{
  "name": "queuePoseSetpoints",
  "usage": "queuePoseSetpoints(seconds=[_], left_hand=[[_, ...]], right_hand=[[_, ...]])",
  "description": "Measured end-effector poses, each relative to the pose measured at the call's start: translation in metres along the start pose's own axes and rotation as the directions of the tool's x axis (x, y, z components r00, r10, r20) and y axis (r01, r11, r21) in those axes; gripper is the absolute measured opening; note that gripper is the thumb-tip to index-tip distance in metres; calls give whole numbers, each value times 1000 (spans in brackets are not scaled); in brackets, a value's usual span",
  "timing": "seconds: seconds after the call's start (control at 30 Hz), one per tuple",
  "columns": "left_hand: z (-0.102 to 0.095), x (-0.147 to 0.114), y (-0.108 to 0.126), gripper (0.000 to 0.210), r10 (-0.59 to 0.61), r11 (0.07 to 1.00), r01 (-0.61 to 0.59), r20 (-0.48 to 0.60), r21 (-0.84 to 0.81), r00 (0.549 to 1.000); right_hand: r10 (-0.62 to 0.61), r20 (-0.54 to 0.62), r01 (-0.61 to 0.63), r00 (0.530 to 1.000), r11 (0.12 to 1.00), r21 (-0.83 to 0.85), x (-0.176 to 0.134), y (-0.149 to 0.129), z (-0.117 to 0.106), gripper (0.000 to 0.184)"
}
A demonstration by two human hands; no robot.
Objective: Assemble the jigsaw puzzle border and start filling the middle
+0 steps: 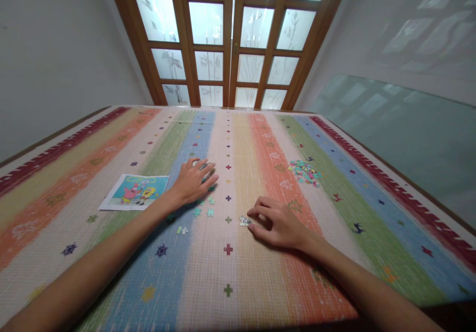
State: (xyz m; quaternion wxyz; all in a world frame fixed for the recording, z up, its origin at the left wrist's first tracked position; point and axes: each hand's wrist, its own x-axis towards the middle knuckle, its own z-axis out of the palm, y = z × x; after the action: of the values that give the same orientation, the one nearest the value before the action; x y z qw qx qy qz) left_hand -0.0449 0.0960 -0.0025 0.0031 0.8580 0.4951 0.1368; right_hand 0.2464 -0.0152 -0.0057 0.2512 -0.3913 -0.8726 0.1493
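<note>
My left hand (pixel 194 180) is spread over a loose group of puzzle pieces, partly covering them. Just below its fingers lie several teal jigsaw pieces (pixel 210 213). Nearer to me is a small pale green and white jigsaw piece (pixel 182 231). On the yellow stripe, my right hand (pixel 274 221) has thumb and fingers curled around the edge of a small joined bit of puzzle (pixel 244 220), which seems to rest on the cloth. Left of my left hand lies a printed cartoon picture (pixel 134 192) with pink and yellow figures.
A pile of mixed jigsaw pieces (pixel 305 172) lies to the right, beyond my right hand. A striped tablecloth (pixel 208 282) covers the table. Past the far edge stand wooden doors (pixel 227 39) with frosted panes. A glass sheet (pixel 394 123) is at the right wall.
</note>
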Motion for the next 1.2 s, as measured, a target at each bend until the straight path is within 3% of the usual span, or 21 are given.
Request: queuePoseSetpoints(seconds=[0.17, 0.53, 0.8, 1.2], left_hand=[[8, 6, -7, 55, 11, 1000, -9, 89, -19, 996], [16, 7, -13, 50, 68, 997, -67, 27, -39, 997], [9, 5, -10, 52, 159, 983, -162, 39, 85, 987], [4, 5, -6, 50, 126, 971, -128, 27, 201, 992]], right_hand=[[-10, 7, 10, 1000, 1000, -21, 0, 1, 0, 18], [-26, 5, 27, 1000, 998, -59, -2, 3, -1, 19], [-33, -4, 33, 999, 997, -63, -1, 2, -1, 19], [-22, 15, 23, 1000, 997, -68, -2, 4, 0, 21]])
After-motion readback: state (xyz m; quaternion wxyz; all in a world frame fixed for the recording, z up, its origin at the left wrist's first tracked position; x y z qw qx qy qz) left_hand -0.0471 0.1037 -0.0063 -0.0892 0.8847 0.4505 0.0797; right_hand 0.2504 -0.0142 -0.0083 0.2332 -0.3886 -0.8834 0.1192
